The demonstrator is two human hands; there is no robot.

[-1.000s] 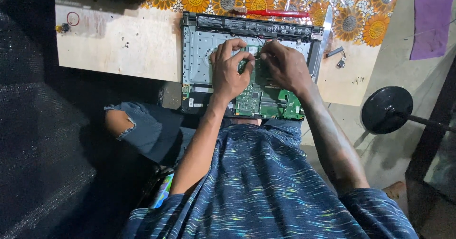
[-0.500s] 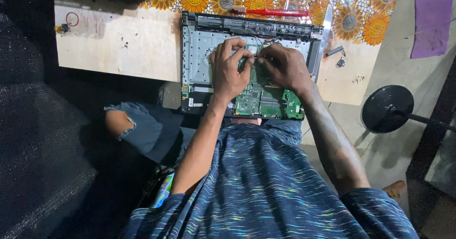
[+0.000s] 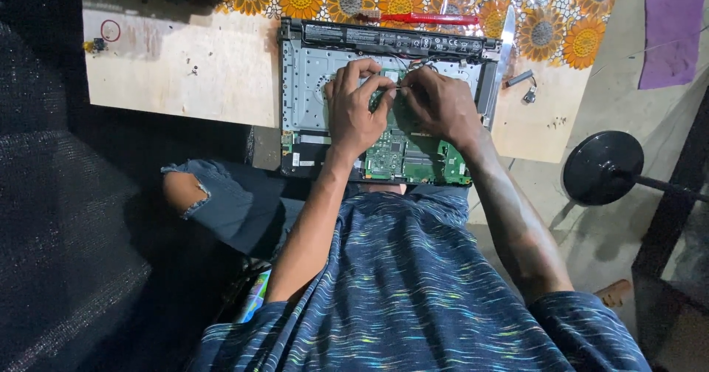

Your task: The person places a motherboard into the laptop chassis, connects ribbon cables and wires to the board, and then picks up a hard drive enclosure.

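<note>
Laptop (image 3: 384, 106), opened up, lies on the wooden surface (image 3: 185, 69). Left hand (image 3: 358, 113) and right hand (image 3: 439, 106) rest on its green board (image 3: 413, 161), fingers pinched together on a thin tool (image 3: 399, 88).

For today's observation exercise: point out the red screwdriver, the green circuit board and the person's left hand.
red screwdriver (image 3: 428, 18), head view, middle of handle.
green circuit board (image 3: 413, 158), head view, lower bare part.
left hand (image 3: 356, 110), head view, back of hand.

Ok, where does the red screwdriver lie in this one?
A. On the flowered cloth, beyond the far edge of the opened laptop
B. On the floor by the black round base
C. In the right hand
A: the red screwdriver lies on the flowered cloth beyond the opened laptop, clear of both hands.
</note>
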